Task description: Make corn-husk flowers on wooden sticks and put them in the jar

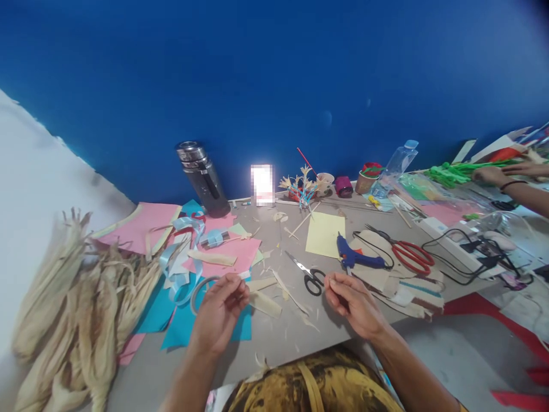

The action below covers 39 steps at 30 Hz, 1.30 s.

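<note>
My left hand [223, 312] is raised over the blue paper [175, 335], its fingers pinched together. A small whitish bit [243, 275] shows at its fingertips; whether it is held or lies behind is unclear. Beside that hand is a roll of tape [198, 294], partly hidden. My right hand [354, 303] is closed with curled fingers, and what is in it, if anything, is hidden. Just left of it lie scissors with black handles [315, 281]. Strips of dried corn husk [266, 303] lie on the table between the hands.
Bundles of corn husk [94, 326] fill the left side. A dark flask [206, 183] and a husk flower piece [303, 189] stand at the back. To the right are a blue glue gun [358, 256], red-handled scissors [412, 257] and a power strip [454, 243]. Another person's hands [493, 174] work on green material.
</note>
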Each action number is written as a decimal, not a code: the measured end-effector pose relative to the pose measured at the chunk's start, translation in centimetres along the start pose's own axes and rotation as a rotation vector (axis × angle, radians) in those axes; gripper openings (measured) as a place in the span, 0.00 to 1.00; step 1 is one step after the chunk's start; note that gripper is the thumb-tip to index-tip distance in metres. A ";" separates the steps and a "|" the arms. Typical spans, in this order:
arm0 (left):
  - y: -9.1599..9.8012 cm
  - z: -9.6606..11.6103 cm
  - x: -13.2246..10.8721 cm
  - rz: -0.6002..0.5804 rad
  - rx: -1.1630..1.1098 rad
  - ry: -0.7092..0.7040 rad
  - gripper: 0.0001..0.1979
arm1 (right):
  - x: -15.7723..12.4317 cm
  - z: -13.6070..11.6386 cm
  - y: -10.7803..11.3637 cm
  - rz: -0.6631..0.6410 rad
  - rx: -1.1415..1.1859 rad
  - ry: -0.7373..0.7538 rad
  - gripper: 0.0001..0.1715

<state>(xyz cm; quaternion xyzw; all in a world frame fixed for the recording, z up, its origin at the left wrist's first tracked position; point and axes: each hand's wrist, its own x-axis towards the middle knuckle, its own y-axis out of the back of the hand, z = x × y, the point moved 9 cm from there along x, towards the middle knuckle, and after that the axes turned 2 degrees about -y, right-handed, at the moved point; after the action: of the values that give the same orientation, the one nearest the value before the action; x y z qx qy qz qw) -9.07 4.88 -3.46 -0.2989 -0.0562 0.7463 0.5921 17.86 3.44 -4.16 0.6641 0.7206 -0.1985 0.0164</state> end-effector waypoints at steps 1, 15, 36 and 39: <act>0.2 -0.1 0.0 0.012 0.006 0.003 0.16 | 0.1 0.1 -0.3 -0.010 -0.045 0.008 0.26; 0.2 -0.4 0.2 0.016 0.056 -0.030 0.15 | 0.6 0.2 -2.5 -0.044 -0.801 0.179 0.17; -8.9 -2.6 -3.0 -0.413 0.041 0.084 0.12 | 2.3 -1.9 -7.9 -0.232 0.135 -0.027 0.23; -9.2 -2.3 -3.2 -0.436 0.014 0.089 0.14 | 2.1 -1.5 -8.0 -0.260 0.264 -0.114 0.22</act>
<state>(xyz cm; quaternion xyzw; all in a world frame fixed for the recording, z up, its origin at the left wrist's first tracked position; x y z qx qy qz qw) 0.28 4.02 -0.08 -0.3082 -0.0879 0.5871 0.7434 10.26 5.62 -1.27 0.5495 0.7659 -0.3292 -0.0557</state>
